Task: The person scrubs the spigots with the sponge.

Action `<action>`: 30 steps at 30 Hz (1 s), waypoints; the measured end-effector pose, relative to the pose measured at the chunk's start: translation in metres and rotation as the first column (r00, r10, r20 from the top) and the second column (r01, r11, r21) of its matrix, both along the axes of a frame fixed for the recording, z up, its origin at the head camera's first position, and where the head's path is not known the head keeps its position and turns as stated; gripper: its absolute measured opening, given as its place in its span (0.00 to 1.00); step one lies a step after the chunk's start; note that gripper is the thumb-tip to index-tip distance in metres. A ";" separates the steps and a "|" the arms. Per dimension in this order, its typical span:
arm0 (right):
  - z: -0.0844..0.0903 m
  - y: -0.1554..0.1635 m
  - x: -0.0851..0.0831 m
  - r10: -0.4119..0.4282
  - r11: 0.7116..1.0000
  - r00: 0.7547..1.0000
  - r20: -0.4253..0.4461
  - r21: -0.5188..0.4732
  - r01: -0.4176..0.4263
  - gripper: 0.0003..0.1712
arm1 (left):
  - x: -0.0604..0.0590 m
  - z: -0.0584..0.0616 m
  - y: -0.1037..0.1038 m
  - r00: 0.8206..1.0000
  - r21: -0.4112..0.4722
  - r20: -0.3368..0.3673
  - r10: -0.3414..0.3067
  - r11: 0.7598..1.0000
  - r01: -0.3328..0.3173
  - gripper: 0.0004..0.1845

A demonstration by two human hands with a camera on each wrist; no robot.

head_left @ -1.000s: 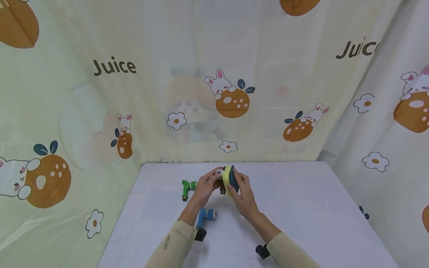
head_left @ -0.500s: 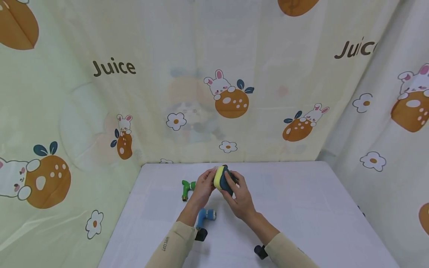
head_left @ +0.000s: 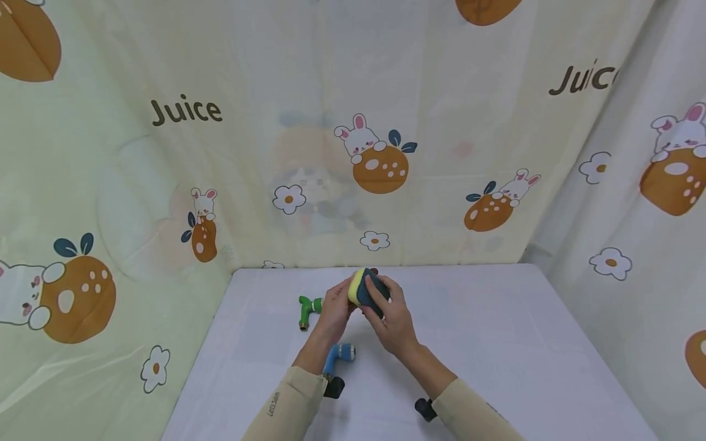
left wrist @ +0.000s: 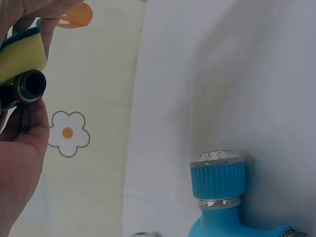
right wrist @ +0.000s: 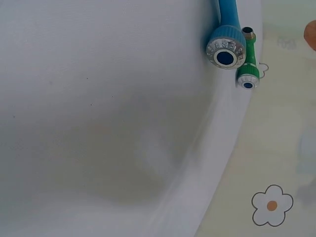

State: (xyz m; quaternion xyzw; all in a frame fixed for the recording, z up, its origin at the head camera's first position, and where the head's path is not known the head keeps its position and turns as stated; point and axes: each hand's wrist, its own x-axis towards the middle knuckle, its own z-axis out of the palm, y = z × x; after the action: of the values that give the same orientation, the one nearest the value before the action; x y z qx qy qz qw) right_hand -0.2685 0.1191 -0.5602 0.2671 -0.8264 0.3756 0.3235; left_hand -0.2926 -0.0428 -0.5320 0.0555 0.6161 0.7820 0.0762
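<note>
My right hand (head_left: pixel 398 327) grips a yellow sponge (head_left: pixel 355 288) with a dark blue-green scouring side. Its fingers spread over the scouring side, and the yellow face is turned left towards my left hand (head_left: pixel 334 312). In the left wrist view, my left hand holds a dark tap (left wrist: pixel 30 88) with a brass-rimmed round opening, and the sponge lies right against it. The sponge and fingers hide most of that tap in the head view. My right hand is outside the right wrist view.
A blue tap (head_left: pixel 346 352) lies on the white table (head_left: pixel 485 343) below my left forearm. Farther back, a green tap (head_left: pixel 305 313) lies left of my left hand. A curtain (head_left: pixel 248 153) printed with rabbits and oranges hangs behind the table.
The sponge has moved left and turned, its scouring side now facing more towards me. The held tap's silver end, in sight a second ago, is now covered.
</note>
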 end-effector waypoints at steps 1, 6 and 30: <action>0.001 0.000 0.000 -0.001 1.000 1.000 0.006 -0.007 0.001 0.42 | 0.000 0.000 0.000 1.000 0.000 0.000 0.005 1.000 -0.005 0.27; 0.001 0.000 -0.003 -0.022 0.999 0.999 0.037 -0.037 0.023 0.41 | 0.001 0.000 0.000 1.000 -0.001 0.001 0.021 1.000 -0.021 0.27; 0.000 0.012 -0.012 -0.024 0.998 0.976 0.217 -0.056 0.037 0.36 | 0.004 -0.003 -0.007 0.999 -0.054 -0.043 -0.013 0.998 0.011 0.27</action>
State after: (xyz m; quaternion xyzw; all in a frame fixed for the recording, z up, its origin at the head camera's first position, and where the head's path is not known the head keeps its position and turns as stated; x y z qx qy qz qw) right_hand -0.2800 0.1313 -0.5606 0.2021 -0.8492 0.4218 0.2452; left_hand -0.2883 -0.0495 -0.5349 0.0740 0.6380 0.7634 0.0692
